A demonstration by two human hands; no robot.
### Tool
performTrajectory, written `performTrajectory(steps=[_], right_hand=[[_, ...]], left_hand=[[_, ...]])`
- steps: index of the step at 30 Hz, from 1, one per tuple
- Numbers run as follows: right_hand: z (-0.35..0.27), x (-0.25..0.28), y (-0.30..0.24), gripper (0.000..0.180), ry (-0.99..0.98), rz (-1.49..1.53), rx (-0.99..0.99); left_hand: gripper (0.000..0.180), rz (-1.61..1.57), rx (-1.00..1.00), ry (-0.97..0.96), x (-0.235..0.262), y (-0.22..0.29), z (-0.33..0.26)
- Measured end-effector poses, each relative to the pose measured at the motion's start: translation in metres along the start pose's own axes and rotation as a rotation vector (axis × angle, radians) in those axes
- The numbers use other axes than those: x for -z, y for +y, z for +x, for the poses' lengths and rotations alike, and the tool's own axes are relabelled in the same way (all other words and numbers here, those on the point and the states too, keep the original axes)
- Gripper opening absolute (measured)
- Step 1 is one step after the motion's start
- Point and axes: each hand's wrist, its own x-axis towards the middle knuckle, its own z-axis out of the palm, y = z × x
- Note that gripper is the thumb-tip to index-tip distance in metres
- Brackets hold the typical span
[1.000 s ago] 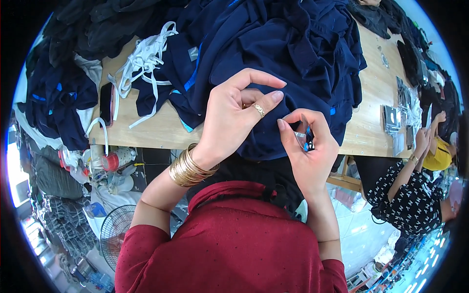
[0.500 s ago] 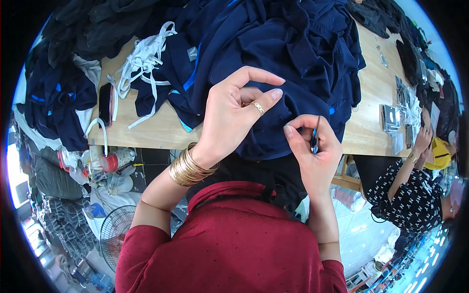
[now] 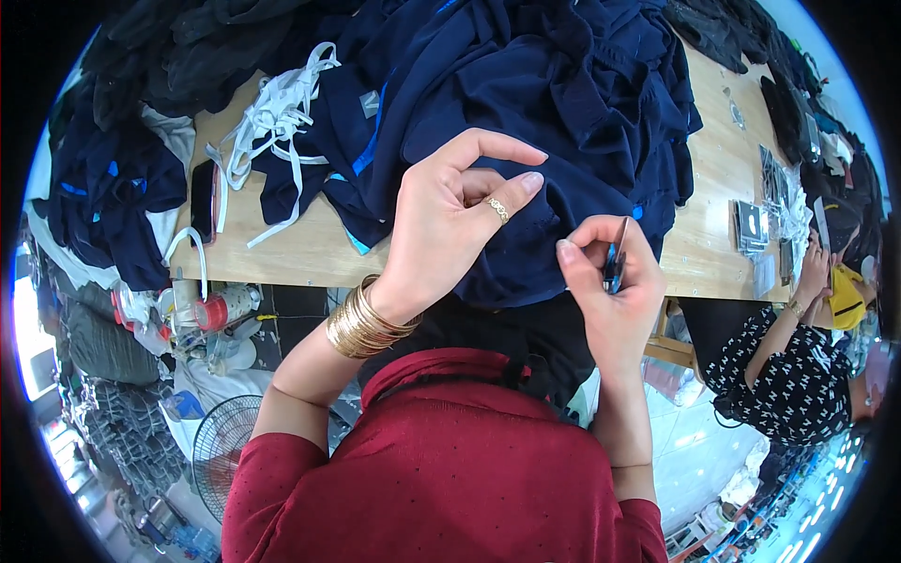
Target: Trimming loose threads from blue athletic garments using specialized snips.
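Note:
My left hand (image 3: pixel 449 206), with a gold ring and a stack of bangles, hovers over a heap of navy garments (image 3: pixel 526 103). Its fingers curl in, the index finger and thumb tips close together; anything held there is too fine or hidden to tell. Right of it, my right hand (image 3: pixel 612 277) keeps a small pair of thread snips (image 3: pixel 615 265) in its curled fingers, the blade pointing up past the index finger. Thumb and index finger of that hand come near each other at the garment's front edge; I cannot make out a thread.
White tape strips (image 3: pixel 277 113) lie tangled beside a phone (image 3: pixel 203 197) on the wooden table (image 3: pixel 328 267). More dark clothes (image 3: pixel 117 206) pile up at left. Small packets (image 3: pixel 751 230) sit at right, near a co-worker's hand (image 3: pixel 812 272). A fan (image 3: pixel 225 450) stands below left.
My right hand has moved slightly right, away from the left hand, and the snips have tilted with it. My left hand stays put. At right, the co-worker's hands have shifted slightly.

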Motion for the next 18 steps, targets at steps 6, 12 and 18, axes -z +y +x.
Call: performTrajectory(steps=[6, 12, 18], right_hand=[[-0.003, 0.002, 0.007, 0.027, 0.059, -0.132, 0.115], [-0.009, 0.002, 0.022, 0.024, 0.059, -0.42, 0.322], [-0.004, 0.0, 0.018, 0.023, 0.099, -0.522, 0.384]], left_hand=[[0.018, -0.08, 0.039, -0.014, 0.001, 0.001, 0.002], [0.018, -0.116, 0.073, -0.023, 0.002, 0.002, 0.002], [0.017, -0.125, 0.068, -0.025, 0.002, 0.003, 0.002]])
